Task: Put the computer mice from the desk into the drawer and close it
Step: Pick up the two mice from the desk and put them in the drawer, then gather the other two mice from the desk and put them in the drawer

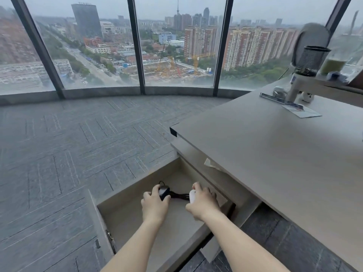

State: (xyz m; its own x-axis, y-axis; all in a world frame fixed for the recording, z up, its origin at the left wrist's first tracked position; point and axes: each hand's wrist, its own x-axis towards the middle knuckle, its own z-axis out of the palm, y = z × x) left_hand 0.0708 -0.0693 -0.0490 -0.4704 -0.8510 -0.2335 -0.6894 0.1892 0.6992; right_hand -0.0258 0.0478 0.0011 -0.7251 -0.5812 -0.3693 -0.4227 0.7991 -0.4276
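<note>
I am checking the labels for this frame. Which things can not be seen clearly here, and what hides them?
- White mouse, head view: mostly covered by the right hand.
- Black mouse, head view: near side under the left hand; whether it touches the drawer floor is unclear.
- Cable: which mouse it belongs to, unclear.
- Items at the desk's far end: blurred.

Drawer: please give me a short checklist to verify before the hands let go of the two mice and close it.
1. Drawer open wide: ok.
2. Black mouse over the drawer interior, held by the left hand: ok.
3. White mouse over the interior, held by the right hand: ok.
4. Black cable lying fully inside, clear of the drawer edges: cannot tell.
5. Mice resting on the drawer floor: cannot tell.
6. Hands out of the drawer before closing: not ok.
</note>
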